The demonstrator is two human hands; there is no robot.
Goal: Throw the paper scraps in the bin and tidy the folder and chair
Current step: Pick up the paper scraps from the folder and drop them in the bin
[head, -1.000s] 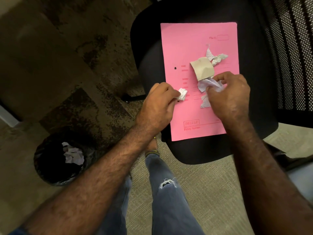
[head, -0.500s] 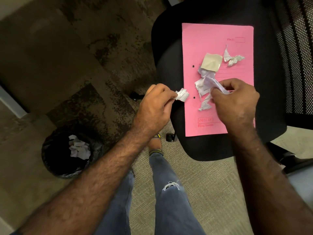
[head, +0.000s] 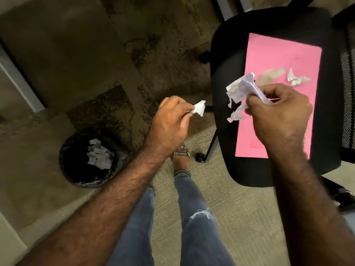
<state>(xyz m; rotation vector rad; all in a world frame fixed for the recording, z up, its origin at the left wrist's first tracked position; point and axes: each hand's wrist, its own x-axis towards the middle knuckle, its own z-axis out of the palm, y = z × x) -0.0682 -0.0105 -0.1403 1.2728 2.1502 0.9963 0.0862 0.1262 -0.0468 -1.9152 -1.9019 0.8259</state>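
1. Crumpled white paper sits in both my grips: my left hand [head: 171, 120] is pinched shut on one small white paper wad [head: 199, 110], and my right hand [head: 278, 116] is clamped on a larger bunch of torn white scraps [head: 240, 91].
2. Left behind on the flat pink card folder [head: 272, 60], which lies on the black office chair seat [head: 226, 73], are a tan scrap [head: 269, 77] and a small white twist of paper [head: 295, 78].
3. Down and to my left on the carpet stands the round black-lined bin [head: 76, 175], already holding white scraps.
4. I judge the left hand nearer the bin, so it should drop first; the right must cross over my legs.
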